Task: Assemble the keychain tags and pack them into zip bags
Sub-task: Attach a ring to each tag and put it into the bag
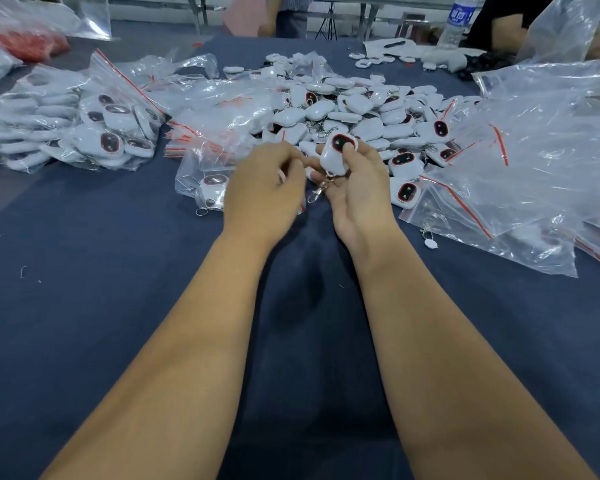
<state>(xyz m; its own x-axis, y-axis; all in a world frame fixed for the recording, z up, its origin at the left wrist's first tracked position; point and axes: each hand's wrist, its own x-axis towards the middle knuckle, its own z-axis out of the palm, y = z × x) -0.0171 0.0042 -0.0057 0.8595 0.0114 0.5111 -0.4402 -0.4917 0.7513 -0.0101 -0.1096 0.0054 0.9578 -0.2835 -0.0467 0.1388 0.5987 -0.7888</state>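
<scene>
**A:** From the head camera, how far along does the job look?

**B:** Somewhere in the middle, I'd judge. Beyond the fingers of the left hand lies a heap of filled zip bags, each with white tags inside, so a good share seems packed. Just past the fingertips of both hands sits a big loose pile of tags, not yet bagged. That is what's left, and it is a lot.

**A:** And the piece in hand?

**B:** The right hand has its fingers curled round one white keychain tag, thumb pressed on its dark, red-rimmed face. A metal clasp dangles below the tag, between the two palms. The left hand's fingers are bent in tight, tips meeting near the tag's lower edge; they seem to pinch something small, but I cannot tell what.

**A:** Is the clasp already attached?

**B:** It hangs from the tag's bottom, so it looks joined, yet the link itself is hidden behind the fingers.

**A:** Anything ready to receive it?

**B:** A partly filled zip bag lies on the blue table just beside the left knuckles, touching or nearly so. Empty bags spread out beyond the right hand's fingers. Whether the near bag's seal is open, the glare hides.
</scene>
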